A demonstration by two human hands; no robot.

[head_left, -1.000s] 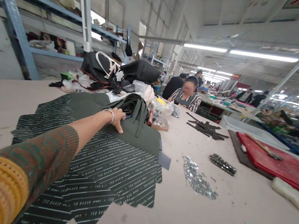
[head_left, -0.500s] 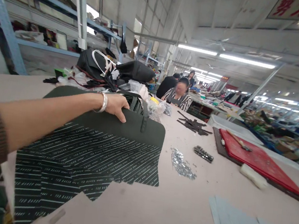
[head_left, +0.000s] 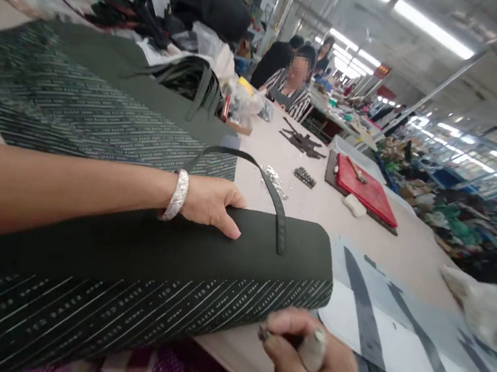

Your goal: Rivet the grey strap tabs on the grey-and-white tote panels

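Observation:
My left hand grips the top edge of a dark green bag panel, thumb in front and fingers hidden behind. The panel has a strap handle and a striped, lettered lower part that hangs over the table's near edge. At the lower right, my right hand is closed, with a small dark piece pinched between thumb and forefinger. A white, rounded object also sits within its fingers; its kind is unclear. Behind my left arm lie more striped panels with several strap handles.
Small silvery metal pieces and a dark cluster lie mid-table. Beyond are dark strips and a red board with a hammer. Grey-and-white sheets cover the right. A person in stripes sits at the far end.
My left hand has brought a panel off the stack toward me, to the near edge. My right hand has come into view holding things. The view has shifted.

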